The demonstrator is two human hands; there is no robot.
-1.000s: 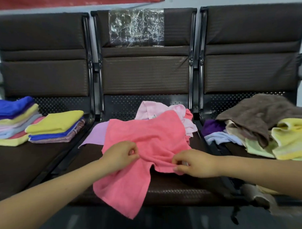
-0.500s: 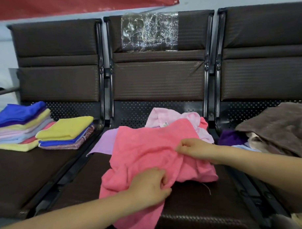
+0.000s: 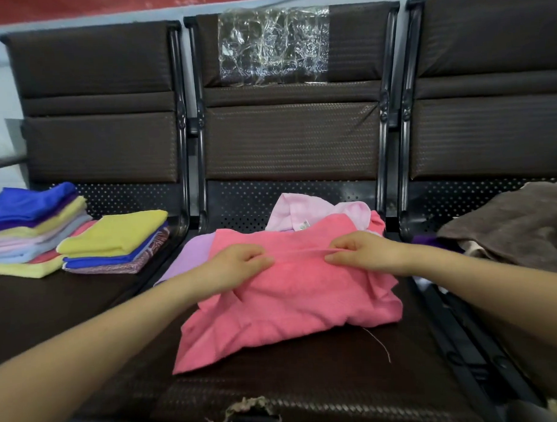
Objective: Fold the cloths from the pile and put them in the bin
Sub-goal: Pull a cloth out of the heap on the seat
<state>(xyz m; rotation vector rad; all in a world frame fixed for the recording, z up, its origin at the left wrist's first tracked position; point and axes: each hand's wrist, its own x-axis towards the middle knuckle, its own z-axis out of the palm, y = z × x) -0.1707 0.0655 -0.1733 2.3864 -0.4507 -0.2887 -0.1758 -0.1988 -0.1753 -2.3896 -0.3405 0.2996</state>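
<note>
The pink cloth [image 3: 292, 292] lies on the middle seat [image 3: 308, 383] of a row of three dark brown chairs, and it is the landmark for all other places here. It is crumpled, with one corner hanging toward the front edge of the seat, and a loose thread [image 3: 378, 343] comes out near its front right side. The left hand [image 3: 238, 266] rests on the upper left part of the pink cloth with curled fingers that pinch a fold of it. The right hand [image 3: 357, 250] pinches the same raised fold on the upper right part, so a thin ridge of fabric is stretched between both hands. Behind the pink cloth, touching it, lies a pale pink cloth [image 3: 305, 211] with a small label, and under its left edge a lilac cloth [image 3: 190, 259] shows. To the left of the pink cloth, on the left seat, stand two stacks of folded cloths: a near stack with a yellow cloth [image 3: 113, 232] on top, and a far stack with a blue cloth [image 3: 27, 203] on top. To the right of the pink cloth, on the right seat, is a loose pile with a brown towel [image 3: 517, 224] on top. Above and behind the pink cloth, a sheet of clear plastic [image 3: 274, 46] is stuck on the middle backrest.
</note>
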